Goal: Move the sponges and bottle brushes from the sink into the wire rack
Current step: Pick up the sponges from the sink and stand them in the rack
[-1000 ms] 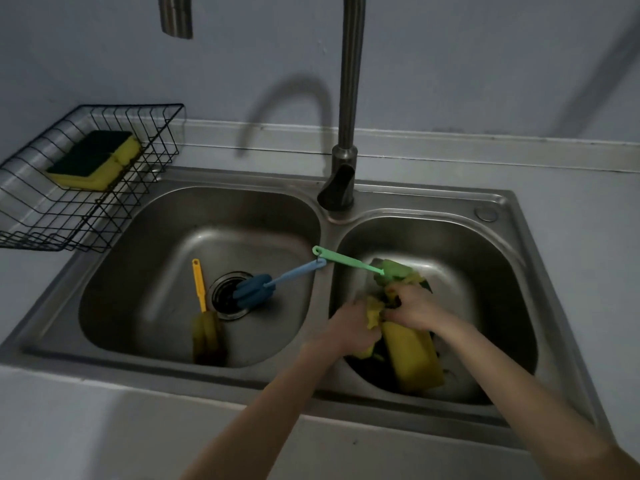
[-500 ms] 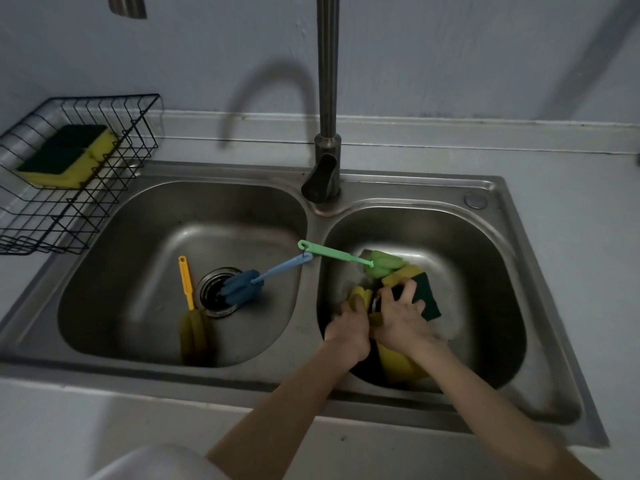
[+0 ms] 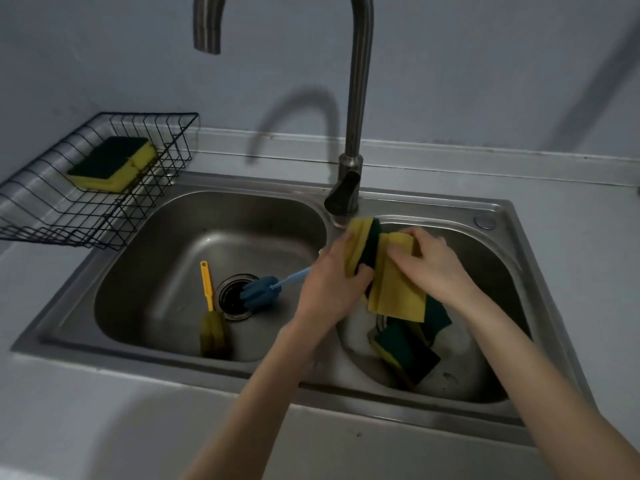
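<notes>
Grey counter, double sink: left hand and right hand each close a grip on sponges over the right basin, likely gathered for one trip to the wire rack at the counter's back-left corner.

Sink: brushed stainless steel, dull sheen. Wire rack: black coated metal. Sponges: yellow foam, rough green scouring layer.
</notes>
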Tool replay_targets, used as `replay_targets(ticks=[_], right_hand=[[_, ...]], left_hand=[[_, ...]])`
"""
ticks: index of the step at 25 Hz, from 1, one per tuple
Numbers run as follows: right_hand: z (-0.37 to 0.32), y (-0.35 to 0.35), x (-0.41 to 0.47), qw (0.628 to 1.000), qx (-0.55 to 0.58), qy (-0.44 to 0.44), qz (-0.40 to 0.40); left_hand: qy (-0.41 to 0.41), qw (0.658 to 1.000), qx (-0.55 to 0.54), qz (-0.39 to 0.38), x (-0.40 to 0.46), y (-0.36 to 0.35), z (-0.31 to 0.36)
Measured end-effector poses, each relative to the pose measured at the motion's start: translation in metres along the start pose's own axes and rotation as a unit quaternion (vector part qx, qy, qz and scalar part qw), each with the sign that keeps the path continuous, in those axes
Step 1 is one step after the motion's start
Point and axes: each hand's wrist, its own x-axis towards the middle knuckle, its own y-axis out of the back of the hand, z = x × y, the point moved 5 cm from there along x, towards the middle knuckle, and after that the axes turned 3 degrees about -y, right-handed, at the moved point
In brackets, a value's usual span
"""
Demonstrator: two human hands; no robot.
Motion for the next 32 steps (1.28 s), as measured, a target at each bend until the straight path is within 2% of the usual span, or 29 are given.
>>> replay_targets(ticks=[8, 20, 28, 32], right_hand=[[-0.083, -0.040, -0.003, 0.994, 0.033, 0.086, -0.054], [-0.191, -0.123, 0.012, 0.983, 0.023, 0.130, -0.126], [-0.255, -0.153, 0.022, 0.975, 0.133, 0.139, -0.115], [-0.286, -0.156, 0.036, 0.976, 0.128, 0.161, -0.077]], left_hand=[[0.042, 0.990, -0.065, 0.122, -0.034, 0.093, -0.032], [0.099, 0.970, -0.082, 0.207, -0.051, 0.221, -0.106], [0.133, 0.949, -0.106, 0.265, -0.055, 0.303, -0.148], [0.143, 0.942, -0.113, 0.280, -0.054, 0.329, -0.166]])
